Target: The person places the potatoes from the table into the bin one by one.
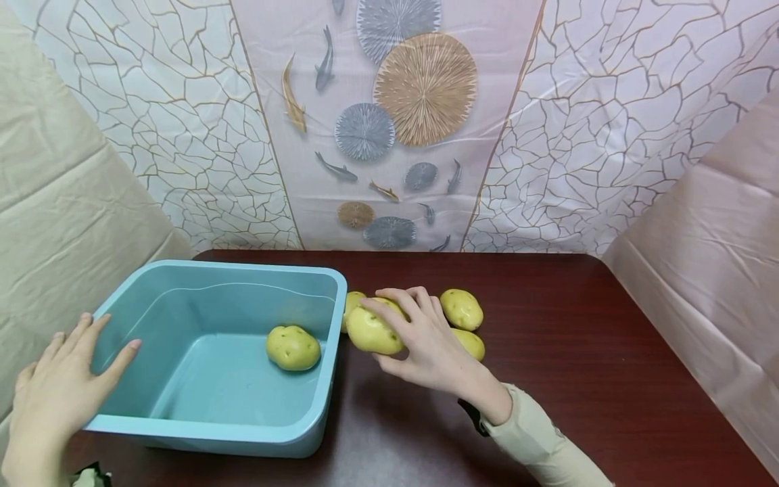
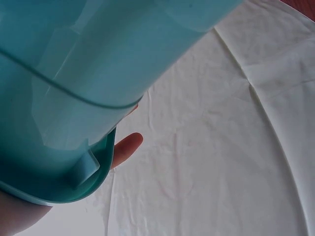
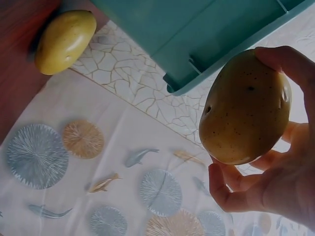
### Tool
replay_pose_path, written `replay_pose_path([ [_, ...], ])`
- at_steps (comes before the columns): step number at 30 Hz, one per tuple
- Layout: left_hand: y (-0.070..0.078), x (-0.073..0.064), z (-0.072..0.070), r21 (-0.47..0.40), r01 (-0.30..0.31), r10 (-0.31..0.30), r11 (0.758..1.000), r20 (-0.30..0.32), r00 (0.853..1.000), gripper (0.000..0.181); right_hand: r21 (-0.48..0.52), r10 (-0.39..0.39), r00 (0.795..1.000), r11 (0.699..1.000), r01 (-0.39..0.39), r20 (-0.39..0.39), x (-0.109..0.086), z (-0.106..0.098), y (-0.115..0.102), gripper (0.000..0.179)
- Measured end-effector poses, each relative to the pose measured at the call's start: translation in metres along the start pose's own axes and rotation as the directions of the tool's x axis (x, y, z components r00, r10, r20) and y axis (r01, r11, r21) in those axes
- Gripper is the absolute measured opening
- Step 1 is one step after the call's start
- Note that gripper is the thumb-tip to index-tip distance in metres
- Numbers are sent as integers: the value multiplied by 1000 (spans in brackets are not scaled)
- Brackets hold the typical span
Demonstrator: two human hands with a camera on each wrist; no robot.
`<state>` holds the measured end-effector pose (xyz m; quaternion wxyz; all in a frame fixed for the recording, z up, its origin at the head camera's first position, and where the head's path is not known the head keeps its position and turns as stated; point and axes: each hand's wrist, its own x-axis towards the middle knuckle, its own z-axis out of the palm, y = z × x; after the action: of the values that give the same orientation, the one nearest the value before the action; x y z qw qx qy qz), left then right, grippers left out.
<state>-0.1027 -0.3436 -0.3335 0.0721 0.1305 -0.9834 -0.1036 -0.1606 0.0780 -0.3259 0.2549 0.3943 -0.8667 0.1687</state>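
My right hand (image 1: 426, 341) grips a yellow potato (image 1: 372, 329) between thumb and fingers, above the table just right of a blue plastic bin (image 1: 213, 431). The right wrist view shows the same held potato (image 3: 246, 108) close up, with dark specks on its skin. Another potato (image 1: 293, 348) lies inside the bin against its right wall. At the bin's left rim, my left hand (image 1: 63, 382) rests with fingers spread and fairly straight. In the left wrist view, the bin's wall (image 2: 98, 59) hides most of that hand.
Behind the right hand, a potato (image 1: 351, 308) sits beside the bin, partly covered. Two more, an upper potato (image 1: 462, 309) and a lower potato (image 1: 470, 343), lie right of the hand. The dark red table (image 1: 566, 352) ends at a patterned cloth backdrop (image 1: 389, 182).
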Motion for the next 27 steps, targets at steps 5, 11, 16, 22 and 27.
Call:
replay_pose_path([
  [5,-1,0,0,-1,-1,1,1000,-6,1000,82,-1,-10,1000,1000,10,-4,3,-3,-2,71],
  [11,0,0,1,5,4,-4,1000,-2,1000,83,3,-24,1000,1000,24,-2,6,-6,-4,69],
  [16,0,0,1,0,0,0,1000,-3,1000,83,10,-35,999,999,35,-2,9,-7,-5,69],
  [22,-1,0,1,-2,-2,2,1000,-5,1000,82,25,-53,998,998,54,-19,12,-9,-7,68],
  [27,-1,-1,1,-5,-6,6,1000,-10,1000,82,44,-55,998,997,56,-25,14,-10,-9,69],
])
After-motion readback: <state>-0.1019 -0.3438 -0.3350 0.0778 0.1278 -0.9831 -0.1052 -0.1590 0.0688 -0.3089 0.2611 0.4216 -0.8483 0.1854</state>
